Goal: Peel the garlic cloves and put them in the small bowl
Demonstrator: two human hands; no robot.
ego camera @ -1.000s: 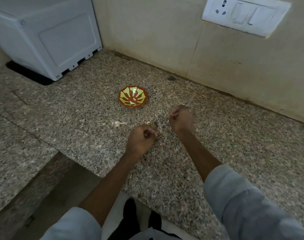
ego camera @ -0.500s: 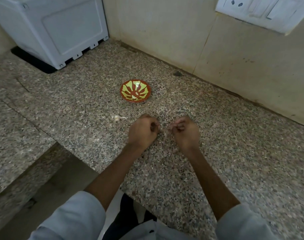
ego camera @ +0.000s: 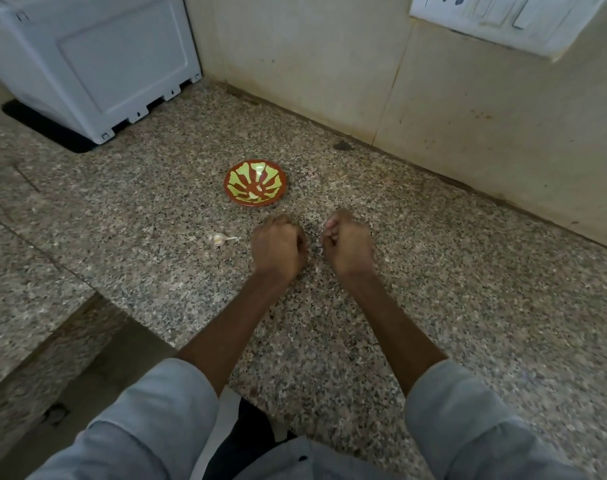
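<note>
Right hand (ego camera: 348, 249) nearer the left hand (ego camera: 277, 251) than before.

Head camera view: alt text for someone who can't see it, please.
The left hand and right hand, fingers curled, are side by side over a granite counter, just short of a small red-and-green bowl. One garlic clove lies left of the left hand; whether they hold anything is hidden.

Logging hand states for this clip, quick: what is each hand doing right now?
Left hand: fingers curled, palm side hidden; cannot tell if it holds anything.
Right hand: fingers curled, palm side hidden; cannot tell if it holds anything.
</note>
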